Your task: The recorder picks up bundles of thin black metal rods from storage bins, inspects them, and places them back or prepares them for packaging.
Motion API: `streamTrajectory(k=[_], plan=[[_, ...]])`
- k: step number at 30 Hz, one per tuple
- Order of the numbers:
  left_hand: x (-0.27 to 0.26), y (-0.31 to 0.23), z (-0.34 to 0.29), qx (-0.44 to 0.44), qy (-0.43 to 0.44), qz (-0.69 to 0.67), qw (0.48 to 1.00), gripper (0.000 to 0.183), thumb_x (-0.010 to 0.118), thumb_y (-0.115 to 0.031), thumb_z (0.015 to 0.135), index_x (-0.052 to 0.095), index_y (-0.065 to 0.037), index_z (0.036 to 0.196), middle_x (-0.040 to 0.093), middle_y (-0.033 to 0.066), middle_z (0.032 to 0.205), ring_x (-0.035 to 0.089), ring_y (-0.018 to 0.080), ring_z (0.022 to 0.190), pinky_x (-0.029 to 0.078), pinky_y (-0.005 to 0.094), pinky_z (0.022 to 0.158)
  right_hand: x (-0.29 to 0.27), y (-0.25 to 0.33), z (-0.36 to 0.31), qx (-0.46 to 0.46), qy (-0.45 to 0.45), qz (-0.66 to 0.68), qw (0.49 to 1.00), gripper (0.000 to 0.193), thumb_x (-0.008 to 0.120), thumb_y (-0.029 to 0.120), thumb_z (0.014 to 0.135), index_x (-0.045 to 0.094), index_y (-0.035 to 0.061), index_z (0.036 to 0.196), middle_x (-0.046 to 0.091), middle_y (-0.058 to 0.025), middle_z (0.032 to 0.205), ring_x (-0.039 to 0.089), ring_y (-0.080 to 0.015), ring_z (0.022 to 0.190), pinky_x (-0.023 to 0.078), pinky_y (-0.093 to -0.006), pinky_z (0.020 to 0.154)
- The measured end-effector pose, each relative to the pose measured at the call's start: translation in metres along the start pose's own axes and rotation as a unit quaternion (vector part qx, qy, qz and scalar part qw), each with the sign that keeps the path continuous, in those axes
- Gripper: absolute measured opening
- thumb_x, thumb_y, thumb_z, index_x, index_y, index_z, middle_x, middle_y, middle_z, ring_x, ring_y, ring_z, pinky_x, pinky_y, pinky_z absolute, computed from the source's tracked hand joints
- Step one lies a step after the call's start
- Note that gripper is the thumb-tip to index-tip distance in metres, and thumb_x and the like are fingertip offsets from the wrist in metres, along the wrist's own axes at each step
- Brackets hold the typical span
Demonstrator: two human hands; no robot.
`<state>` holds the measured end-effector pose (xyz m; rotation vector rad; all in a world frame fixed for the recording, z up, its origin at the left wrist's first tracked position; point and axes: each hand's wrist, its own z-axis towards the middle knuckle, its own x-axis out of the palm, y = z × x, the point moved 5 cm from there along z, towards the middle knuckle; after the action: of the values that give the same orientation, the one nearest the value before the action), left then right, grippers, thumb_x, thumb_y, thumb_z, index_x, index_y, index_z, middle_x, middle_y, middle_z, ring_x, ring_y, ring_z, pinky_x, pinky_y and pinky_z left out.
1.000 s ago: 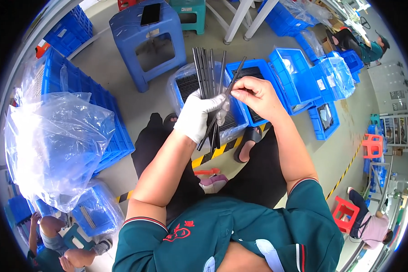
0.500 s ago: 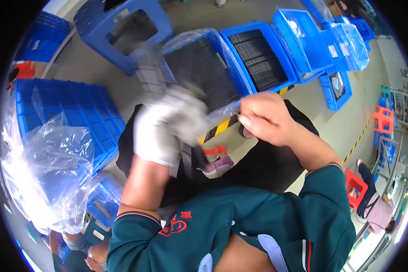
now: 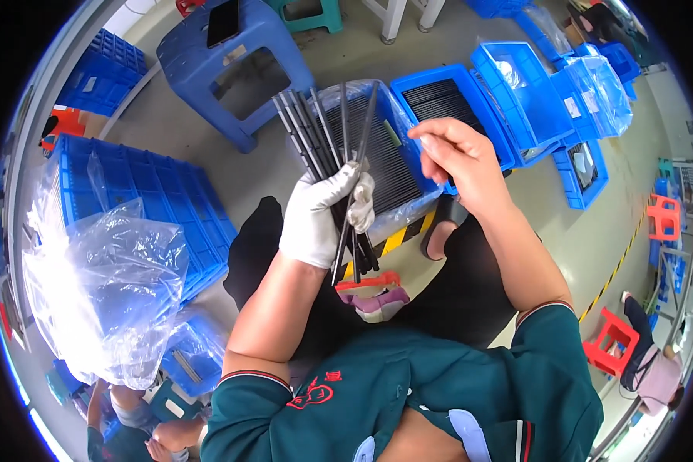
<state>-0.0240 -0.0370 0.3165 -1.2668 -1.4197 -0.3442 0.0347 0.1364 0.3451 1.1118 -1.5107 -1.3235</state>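
Observation:
My left hand (image 3: 316, 215), in a white glove, is closed round several thin black rods (image 3: 306, 137). They fan apart at their upper ends, and their lower ends show beneath the glove. Behind the bundle stands a blue crate (image 3: 410, 154) lined with clear plastic, filled with rows of similar dark rods. My bare right hand (image 3: 466, 158) is raised to the right of the bundle, in front of a second blue crate (image 3: 500, 146) of dark pieces. Its index finger reaches left and the other fingers bend loosely, with nothing visible in them.
A blue stool (image 3: 185, 58) carrying a dark phone-like slab (image 3: 223, 21) stands at far left. Stacked blue crates (image 3: 142, 192) and clear plastic bags (image 3: 115, 285) fill the left. More blue bins (image 3: 527, 92) lie at far right. Red stools (image 3: 612, 343) and a person (image 3: 654, 377) are at the right edge.
My blurred left hand has come to rest slightly to the right, the black rods now clear in its grip. My right hand has shifted a little right, its fingers loosening from a closed shape.

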Motion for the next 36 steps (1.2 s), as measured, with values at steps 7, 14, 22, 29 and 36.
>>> streamTrajectory(k=[7, 14, 22, 29, 36], plan=[[0.002, 0.017, 0.007, 0.002, -0.032, 0.076, 0.997, 0.018, 0.055, -0.015, 0.093, 0.055, 0.0, 0.104, 0.055, 0.0066, 0.074, 0.048, 0.0134, 0.053, 0.04, 0.0276, 0.05, -0.001, -0.022, 0.023, 0.087, -0.027, 0.119, 0.989, 0.024, 0.066, 0.028, 0.089, 0.067, 0.0046, 0.093, 0.063, 0.0, 0.076, 0.057, -0.007, 0.067, 0.047, -0.0218, 0.061], [-0.003, 0.034, 0.011, -0.022, -0.058, 0.11, 0.992, 0.015, 0.06, -0.013, 0.09, 0.057, -0.003, 0.101, 0.062, 0.0089, 0.079, 0.06, 0.0192, 0.065, 0.052, 0.0338, 0.059, 0.009, -0.014, 0.024, 0.086, -0.042, 0.011, 0.995, 0.023, 0.072, 0.03, 0.085, 0.065, 0.0083, 0.081, 0.059, 0.0034, 0.069, 0.054, -0.0052, 0.061, 0.042, -0.0192, 0.055], [-0.003, 0.036, 0.01, -0.045, -0.031, 0.126, 0.991, 0.023, 0.059, -0.015, 0.092, 0.057, -0.003, 0.112, 0.066, 0.0126, 0.092, 0.066, 0.0254, 0.077, 0.056, 0.0381, 0.07, 0.013, -0.011, 0.024, 0.06, -0.009, -0.063, 0.996, 0.019, 0.07, 0.024, 0.085, 0.066, 0.0056, 0.081, 0.06, 0.0024, 0.07, 0.055, -0.0054, 0.062, 0.043, -0.0199, 0.054], [0.002, 0.042, 0.007, -0.105, 0.018, 0.023, 0.994, 0.031, 0.058, -0.011, 0.092, 0.053, -0.003, 0.121, 0.064, 0.0156, 0.106, 0.066, 0.0303, 0.092, 0.056, 0.0456, 0.081, 0.008, -0.014, 0.03, 0.086, 0.014, -0.061, 0.994, 0.019, 0.07, 0.023, 0.086, 0.067, 0.004, 0.085, 0.06, 0.0023, 0.072, 0.055, -0.0058, 0.062, 0.044, -0.0198, 0.055], [-0.002, 0.042, 0.01, -0.092, 0.016, 0.03, 0.995, 0.035, 0.06, -0.003, 0.088, 0.053, -0.002, 0.122, 0.064, 0.0158, 0.106, 0.065, 0.0308, 0.092, 0.056, 0.0458, 0.082, 0.009, -0.022, 0.034, 0.092, 0.026, -0.054, 0.994, 0.021, 0.07, 0.024, 0.086, 0.068, 0.0036, 0.092, 0.061, 0.002, 0.074, 0.056, -0.0068, 0.063, 0.045, -0.0213, 0.058]])
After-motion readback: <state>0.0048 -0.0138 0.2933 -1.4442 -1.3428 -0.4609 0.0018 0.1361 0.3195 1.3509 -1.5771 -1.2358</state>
